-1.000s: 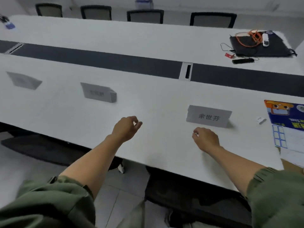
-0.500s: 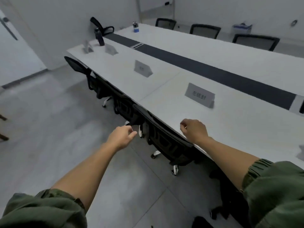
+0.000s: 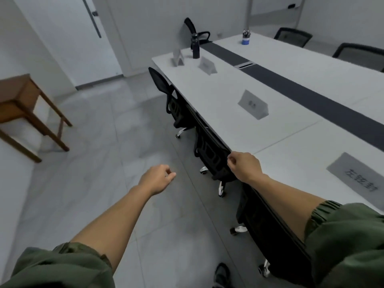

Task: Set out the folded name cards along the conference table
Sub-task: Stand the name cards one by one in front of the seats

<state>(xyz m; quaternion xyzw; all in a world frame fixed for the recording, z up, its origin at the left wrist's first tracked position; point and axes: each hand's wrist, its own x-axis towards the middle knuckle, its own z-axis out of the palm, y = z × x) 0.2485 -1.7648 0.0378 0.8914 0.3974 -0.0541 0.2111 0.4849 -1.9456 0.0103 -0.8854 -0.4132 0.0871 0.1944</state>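
Several grey folded name cards stand along the near side of the long white conference table (image 3: 276, 140). The nearest name card (image 3: 358, 175) is at my right. A second card (image 3: 252, 104) stands farther along, a third card (image 3: 206, 65) near the table's far end, and something like an upright card (image 3: 178, 58) at the end corner. My left hand (image 3: 158, 178) hangs over the floor, fingers loosely curled, holding nothing. My right hand (image 3: 244, 166) hovers at the table's edge above a chair back, curled shut and empty.
Black office chairs (image 3: 209, 150) are tucked under the table's near side. A black bottle (image 3: 195, 46) and a blue pen cup (image 3: 246, 39) stand at the far end. A brown wooden side table (image 3: 25, 104) sits at the left wall by a white door (image 3: 68, 36).
The view has swung left along the table, away from the card I stood over. Both hands have come off the table top, the left one now over the floor.
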